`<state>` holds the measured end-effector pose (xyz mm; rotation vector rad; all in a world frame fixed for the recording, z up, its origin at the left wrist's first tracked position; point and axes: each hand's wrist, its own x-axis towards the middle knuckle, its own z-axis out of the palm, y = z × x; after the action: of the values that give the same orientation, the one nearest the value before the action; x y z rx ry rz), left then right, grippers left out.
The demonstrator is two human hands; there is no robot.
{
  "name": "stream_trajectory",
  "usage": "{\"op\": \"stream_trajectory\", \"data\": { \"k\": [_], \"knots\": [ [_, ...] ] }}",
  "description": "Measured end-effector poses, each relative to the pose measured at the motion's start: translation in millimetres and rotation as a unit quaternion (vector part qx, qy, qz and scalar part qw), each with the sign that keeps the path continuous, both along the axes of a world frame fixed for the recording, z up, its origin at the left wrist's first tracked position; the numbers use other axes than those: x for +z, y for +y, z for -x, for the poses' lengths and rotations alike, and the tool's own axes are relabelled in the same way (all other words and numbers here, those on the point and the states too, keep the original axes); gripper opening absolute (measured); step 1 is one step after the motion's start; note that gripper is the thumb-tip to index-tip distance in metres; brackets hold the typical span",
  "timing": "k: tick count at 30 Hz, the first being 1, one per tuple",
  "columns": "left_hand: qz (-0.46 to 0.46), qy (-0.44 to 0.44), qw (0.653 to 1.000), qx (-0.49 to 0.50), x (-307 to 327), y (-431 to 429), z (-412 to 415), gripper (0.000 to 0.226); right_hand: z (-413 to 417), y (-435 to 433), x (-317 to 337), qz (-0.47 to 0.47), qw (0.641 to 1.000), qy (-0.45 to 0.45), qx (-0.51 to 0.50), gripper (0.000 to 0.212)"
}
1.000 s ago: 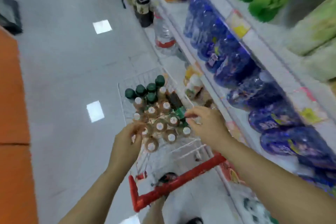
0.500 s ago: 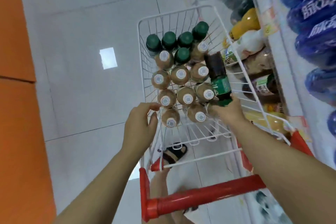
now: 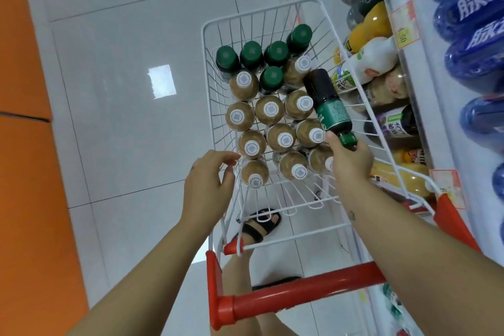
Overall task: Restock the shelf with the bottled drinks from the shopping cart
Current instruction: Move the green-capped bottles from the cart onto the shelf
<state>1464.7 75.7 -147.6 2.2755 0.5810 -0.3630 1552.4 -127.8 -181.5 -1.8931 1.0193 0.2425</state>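
Note:
A white wire shopping cart (image 3: 260,12) with a red handle (image 3: 300,292) holds several upright bottles: brown ones with white caps (image 3: 270,109) and dark ones with green caps (image 3: 251,52). My right hand (image 3: 350,161) grips the neck and green cap of a dark bottle with a green label (image 3: 326,102), which lies tilted over the cart's right side with its base pointing away. My left hand (image 3: 208,185) hovers at the cart's near left rim, fingers apart, holding nothing. The shelf (image 3: 409,68) runs along the right.
The lower shelf beside the cart carries yellow, white and dark drink bottles (image 3: 373,58). Blue wrapped bottle packs (image 3: 469,43) fill the tier above. An orange surface (image 3: 24,144) lines the left. A sandalled foot (image 3: 257,226) shows under the cart on the white tiled floor.
The view has swung down from the shelf onto the cart. My right hand has taken the green-label bottle by its neck and raised it off the other bottles. My left hand stays at the rim.

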Motion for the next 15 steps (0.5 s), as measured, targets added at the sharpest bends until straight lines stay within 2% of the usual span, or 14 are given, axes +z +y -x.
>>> {"op": "stream_trajectory", "data": {
  "k": [3,5,8,12,15],
  "knots": [
    [-0.012,0.016,1.0,-0.007,3.9,-0.8,-1.2,0.024,-3.0,-0.6,31.2,0.035,0.998,-0.058,0.004,0.029],
    [-0.01,0.016,1.0,0.0,11.9,-2.9,-4.6,0.025,-6.9,-5.1,59.9,0.059,0.991,-0.117,0.02,0.032],
    [0.026,-0.05,0.998,-0.019,28.5,-7.8,-15.6,0.029,-15.1,-12.2,103.9,0.077,0.969,-0.208,0.111,0.038],
    [0.093,-0.141,0.979,-0.115,56.8,-22.9,-38.8,0.054,-25.0,7.0,149.4,-0.021,0.937,-0.25,0.243,0.022],
    [0.15,-0.165,0.968,-0.114,64.9,-30.2,-54.5,0.071,-27.6,38.0,161.0,-0.103,0.91,-0.253,0.312,0.016]
  ]
}}
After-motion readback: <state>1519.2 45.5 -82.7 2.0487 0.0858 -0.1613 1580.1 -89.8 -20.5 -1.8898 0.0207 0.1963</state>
